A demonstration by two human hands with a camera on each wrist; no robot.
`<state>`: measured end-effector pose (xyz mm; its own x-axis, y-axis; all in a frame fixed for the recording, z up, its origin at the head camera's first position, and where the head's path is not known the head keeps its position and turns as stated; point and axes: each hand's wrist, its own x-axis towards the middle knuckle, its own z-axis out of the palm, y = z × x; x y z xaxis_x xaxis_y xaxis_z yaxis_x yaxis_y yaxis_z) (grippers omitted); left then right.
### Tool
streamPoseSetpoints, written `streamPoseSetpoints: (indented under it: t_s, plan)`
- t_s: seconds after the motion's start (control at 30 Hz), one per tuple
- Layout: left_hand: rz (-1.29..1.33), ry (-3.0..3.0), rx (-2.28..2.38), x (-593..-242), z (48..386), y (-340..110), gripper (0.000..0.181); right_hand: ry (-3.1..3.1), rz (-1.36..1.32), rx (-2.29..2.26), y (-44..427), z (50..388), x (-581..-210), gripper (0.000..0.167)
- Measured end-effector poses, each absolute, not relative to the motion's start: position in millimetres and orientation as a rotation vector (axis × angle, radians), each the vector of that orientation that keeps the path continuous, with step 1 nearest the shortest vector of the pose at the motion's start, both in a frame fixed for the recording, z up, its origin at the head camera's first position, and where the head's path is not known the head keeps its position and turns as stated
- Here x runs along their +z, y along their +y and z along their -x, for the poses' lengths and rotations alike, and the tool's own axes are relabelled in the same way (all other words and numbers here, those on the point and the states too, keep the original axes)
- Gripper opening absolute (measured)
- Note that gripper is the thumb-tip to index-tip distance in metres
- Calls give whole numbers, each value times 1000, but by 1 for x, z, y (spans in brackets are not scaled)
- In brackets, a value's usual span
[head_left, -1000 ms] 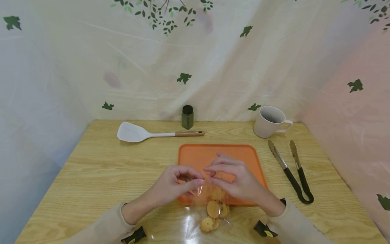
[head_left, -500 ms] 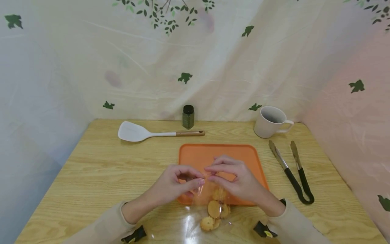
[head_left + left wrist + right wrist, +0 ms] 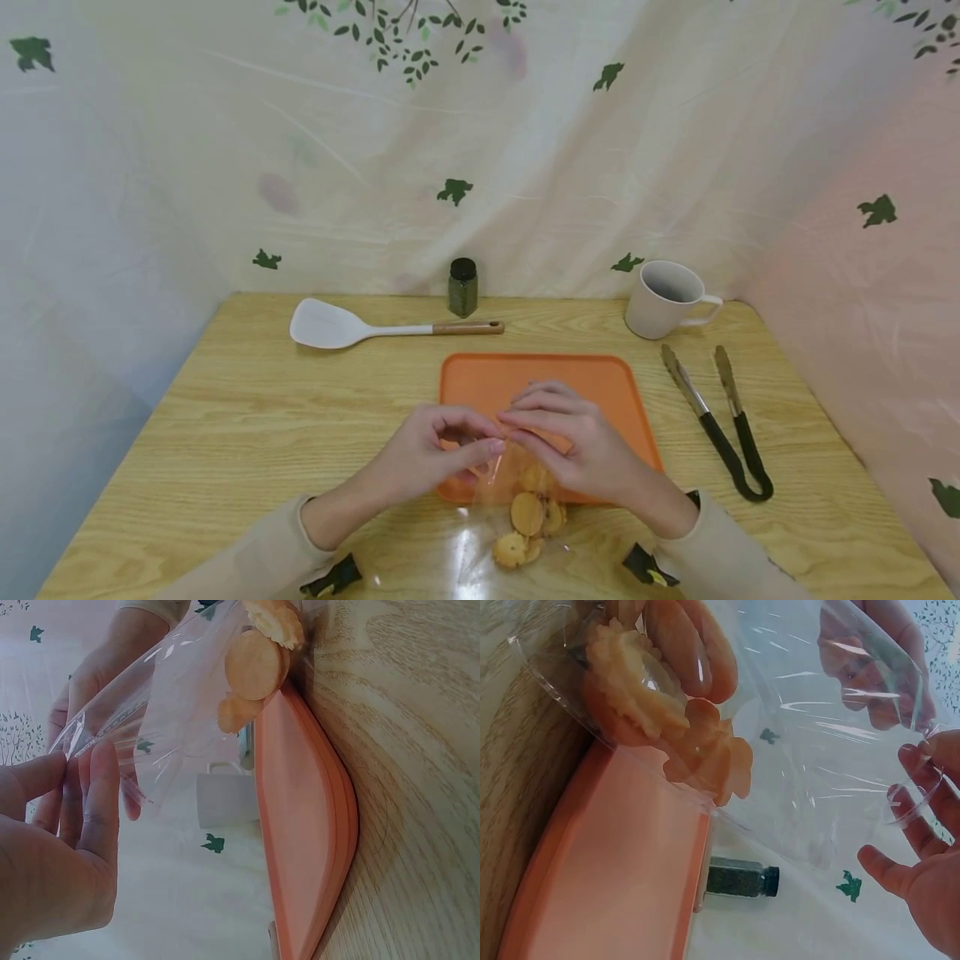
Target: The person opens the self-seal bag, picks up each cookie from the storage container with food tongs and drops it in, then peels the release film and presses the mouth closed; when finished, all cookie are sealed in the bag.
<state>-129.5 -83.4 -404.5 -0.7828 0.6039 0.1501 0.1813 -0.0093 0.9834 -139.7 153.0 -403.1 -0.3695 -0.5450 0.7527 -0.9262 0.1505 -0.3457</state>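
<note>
While my left hand [image 3: 420, 452] and my right hand [image 3: 592, 443] both pinch the mouth of a clear plastic bag [image 3: 802, 750], its golden round and flower-shaped cookies [image 3: 527, 514] sit low beside the near edge of the rectangular orange tray [image 3: 540, 367]. Pulling too strongly could tear the bag suddenly, scattering cookies over the pale wooden bench [image 3: 300, 425].

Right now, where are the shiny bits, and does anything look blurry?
Left wrist view: bright glints on the clear bag, a thin dark shadow along the edge of the orange tray; right wrist view: white streaks across the bag, the wooden table looking a bit soft; head view: a white glare patch left of the cookies.
</note>
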Motion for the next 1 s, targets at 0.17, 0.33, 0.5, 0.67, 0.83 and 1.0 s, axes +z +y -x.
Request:
streamPoseSetpoints:
  t_s: [0.17, 0.33, 0.5, 0.67, 0.83, 1.0]
  plan:
    - [-818, 1954, 1866, -403, 129, -83, 11, -1993, -1388, 993, 151, 138, -402, 23]
    - [-826, 1954, 1876, -403, 129, -84, 13, -2027, -1378, 929, 150, 137, -402, 25]
    - [-832, 1954, 1879, -405, 129, -84, 13, -2017, -1380, 943, 150, 137, -401, 25]
    - [-838, 1953, 1877, -404, 129, -85, 12, -1999, -1386, 1031, 148, 138, -399, 19]
    - [-870, 1961, 1878, -405, 129, -85, 11, -2111, -1354, 1150, 149, 137, -395, 13]
    - [-855, 1963, 1882, -405, 129, -85, 11, -2198, -1318, 1229, 151, 136, -392, 23]
